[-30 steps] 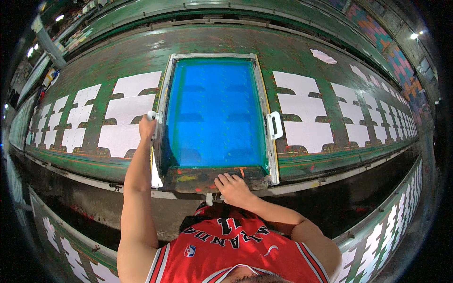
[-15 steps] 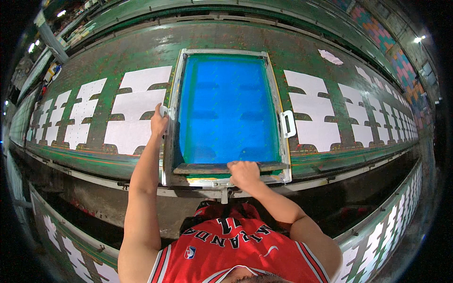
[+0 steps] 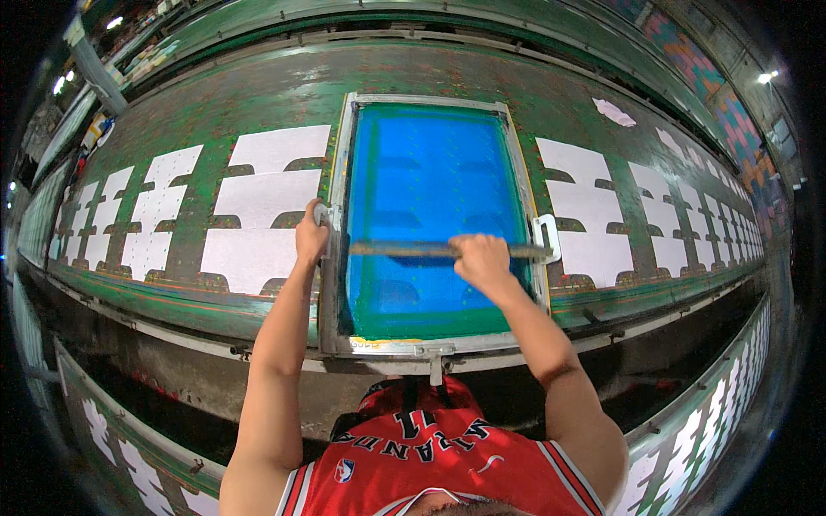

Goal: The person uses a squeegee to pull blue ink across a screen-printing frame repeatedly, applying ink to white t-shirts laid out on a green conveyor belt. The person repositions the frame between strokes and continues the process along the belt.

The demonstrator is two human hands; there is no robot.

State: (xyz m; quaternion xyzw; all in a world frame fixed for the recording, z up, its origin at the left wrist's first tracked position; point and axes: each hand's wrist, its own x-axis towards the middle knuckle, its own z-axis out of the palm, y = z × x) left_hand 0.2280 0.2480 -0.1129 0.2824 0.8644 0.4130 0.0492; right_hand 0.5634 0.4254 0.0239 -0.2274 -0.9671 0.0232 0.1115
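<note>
In front of me a silk-screen printing frame [image 3: 396, 347] with metal sides and a blue mesh [image 3: 430, 189] lies on the long green table. My left hand [image 3: 311, 234] is closed round the white handle [image 3: 322, 213] on the frame's left side. With my right hand [image 3: 482, 261] I grip a long, narrow squeegee [image 3: 391, 249], which lies crosswise over the mesh a little nearer than its middle. Its lower edge is hard to see. On the frame's right side a second white handle [image 3: 553, 234] stands untouched beside the squeegee's end.
White cut fabric pieces [image 3: 267, 196] lie in a row left of the frame, and more pieces [image 3: 587, 206] continue to the right. A crumpled pale cloth [image 3: 613, 112] rests farther back. A metal rail [image 3: 206, 345] runs along the table's near edge.
The squeegee, in my right hand, has moved from the near end of the screen away from me across the mesh. My left hand stays on its handle.
</note>
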